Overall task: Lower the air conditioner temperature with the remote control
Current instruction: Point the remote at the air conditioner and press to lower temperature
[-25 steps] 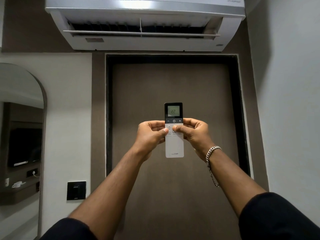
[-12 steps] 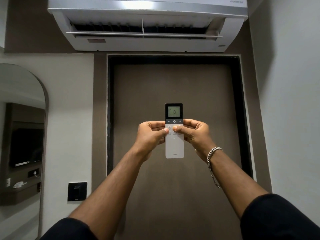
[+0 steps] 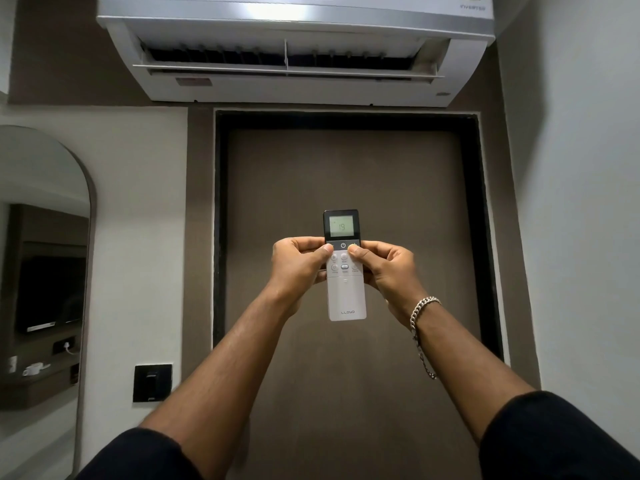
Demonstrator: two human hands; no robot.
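Observation:
A white remote control (image 3: 346,299) with a black top and a lit screen reading 19 is held upright at arm's length in front of me. My left hand (image 3: 298,268) grips its left side, thumb resting near the minus button. My right hand (image 3: 388,271) grips its right side, thumb on the button row below the screen. High on the wall above hangs the white air conditioner (image 3: 298,50), its louvre flap open.
A brown door (image 3: 346,168) in a dark frame stands straight ahead. An arched mirror (image 3: 41,271) hangs on the left wall, with a black switch plate (image 3: 152,382) beside it. A plain white wall (image 3: 571,237) runs along the right.
The screen reading dropped from 22 to 19. Both thumbs have shifted up towards the button row under the screen. The remote stays in the same place.

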